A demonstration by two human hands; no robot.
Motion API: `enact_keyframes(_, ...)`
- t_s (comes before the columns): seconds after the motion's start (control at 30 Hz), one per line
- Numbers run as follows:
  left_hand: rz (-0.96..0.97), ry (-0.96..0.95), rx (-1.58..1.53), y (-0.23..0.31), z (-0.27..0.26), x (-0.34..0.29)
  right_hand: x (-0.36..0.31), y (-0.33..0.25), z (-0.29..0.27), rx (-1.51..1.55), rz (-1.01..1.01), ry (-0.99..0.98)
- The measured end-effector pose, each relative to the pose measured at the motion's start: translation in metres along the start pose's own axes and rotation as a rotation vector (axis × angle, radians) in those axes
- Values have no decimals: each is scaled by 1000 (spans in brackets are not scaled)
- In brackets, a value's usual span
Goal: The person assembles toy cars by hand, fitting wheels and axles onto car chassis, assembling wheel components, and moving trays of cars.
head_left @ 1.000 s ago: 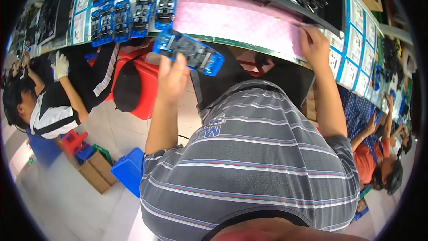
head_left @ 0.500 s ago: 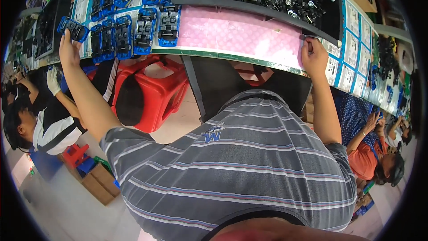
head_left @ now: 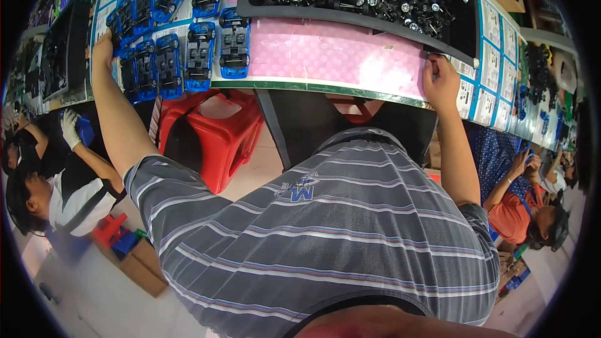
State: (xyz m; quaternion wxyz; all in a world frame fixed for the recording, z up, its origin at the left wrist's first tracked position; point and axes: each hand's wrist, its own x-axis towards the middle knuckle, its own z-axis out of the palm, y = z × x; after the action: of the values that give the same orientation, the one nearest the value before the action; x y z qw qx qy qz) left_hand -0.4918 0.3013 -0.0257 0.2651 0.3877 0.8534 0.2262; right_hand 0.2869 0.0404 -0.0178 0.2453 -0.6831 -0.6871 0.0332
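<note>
My left hand (head_left: 102, 56) is at the left end of the blue toy cars, its fingers closed on a blue toy car (head_left: 114, 30), partly hidden among its neighbours. Beside it, several toy cars (head_left: 199, 56) lie upside down in two rows, black undersides and wheels showing. My right hand (head_left: 442, 81) is curled at the front edge of a black tray (head_left: 350, 22), near its right corner. Something small and dark shows at its fingertips, too small to make out. The tray holds a heap of small black wheels on metal axles (head_left: 372, 0).
Pink bubble wrap (head_left: 332, 53) covers the table in front of the tray. Printed sheets (head_left: 491, 81) lie at right. A red stool (head_left: 231, 131) stands below the table edge. People sit at both sides; one at left wears a white glove (head_left: 70, 128).
My left hand has brought its toy car inward and down against the left end of the rows. My right hand has stayed by the tray's edge.
</note>
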Motion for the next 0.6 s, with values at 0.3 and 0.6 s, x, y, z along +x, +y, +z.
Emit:
enact_keyframes(0.3, 337, 576, 502, -47, -42, -27, -1, 18, 5, 96, -34, 34)
enact_keyframes(0.6, 805, 466, 235, 39, 31, -316, -82, 83, -67, 148, 101, 96)
